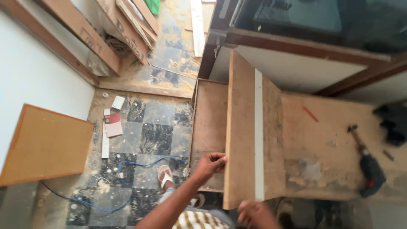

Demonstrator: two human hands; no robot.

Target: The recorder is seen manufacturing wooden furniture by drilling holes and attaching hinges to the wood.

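Two hands hold one plywood board (pixel 246 135) standing on edge across the workbench (pixel 330 144): the left hand (pixel 210 163) grasps its left edge, while the right hand (pixel 254 212), blurred, sits at its near end and its grip cannot be told. Left of the bench, open tiled floor (pixel 148 131) carries a blue cable (pixel 123 169) and small red and white cards (pixel 112 121). Farther off, printed cardboard packaging (pixel 123 29) leans by the wall.

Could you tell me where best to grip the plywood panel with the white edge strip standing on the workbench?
Probably by its near end: the plywood panel stands on edge, overhanging the workbench towards the person, whose left hand and right hand flank it there.
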